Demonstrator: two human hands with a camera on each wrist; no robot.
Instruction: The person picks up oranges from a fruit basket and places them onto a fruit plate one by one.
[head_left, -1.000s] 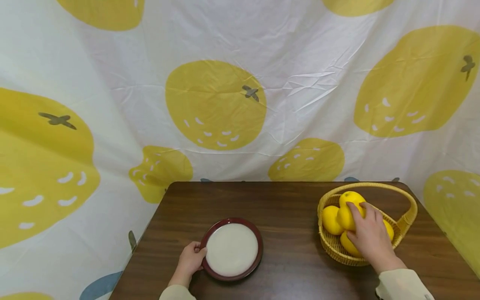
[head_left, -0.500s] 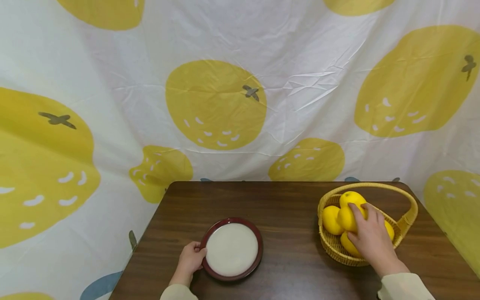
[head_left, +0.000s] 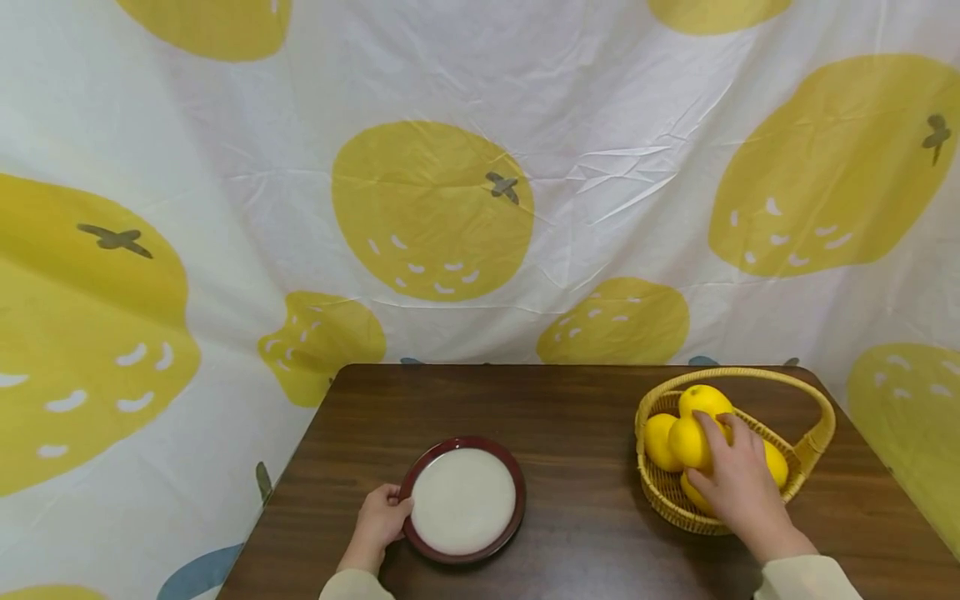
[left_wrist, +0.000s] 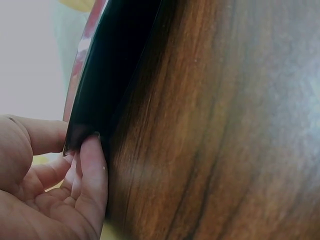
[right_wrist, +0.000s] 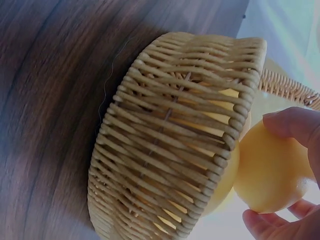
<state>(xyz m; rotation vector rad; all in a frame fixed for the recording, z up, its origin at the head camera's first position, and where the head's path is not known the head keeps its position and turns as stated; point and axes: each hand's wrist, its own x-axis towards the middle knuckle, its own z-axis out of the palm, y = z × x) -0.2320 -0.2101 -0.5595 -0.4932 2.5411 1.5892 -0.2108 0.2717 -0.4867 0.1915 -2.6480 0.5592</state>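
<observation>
My left hand (head_left: 381, 517) pinches the left rim of a round plate (head_left: 465, 500) with a dark red border and a cream centre. In the left wrist view, the thumb and fingers (left_wrist: 94, 175) hold the plate's edge (left_wrist: 82, 62), close above the wood. On the right, a wicker basket (head_left: 675, 510) holds several round yellow citrus fruits. My right hand (head_left: 738, 483) reaches over its near rim and grips one yellow citrus fruit (right_wrist: 272, 167) between thumb and fingers. That fruit sits above the basket wall (right_wrist: 160, 130), against the others. My palm hides part of the pile.
The brown wooden table (head_left: 577, 467) lies under both things. The basket's tall arched handle (head_left: 817, 408) rises behind and to the right of the hand. A white cloth (head_left: 600, 225) printed with large yellow fruit hangs behind the table.
My right hand and the fruit in its fingers have shifted slightly left within the basket. The left hand and plate have stayed in place.
</observation>
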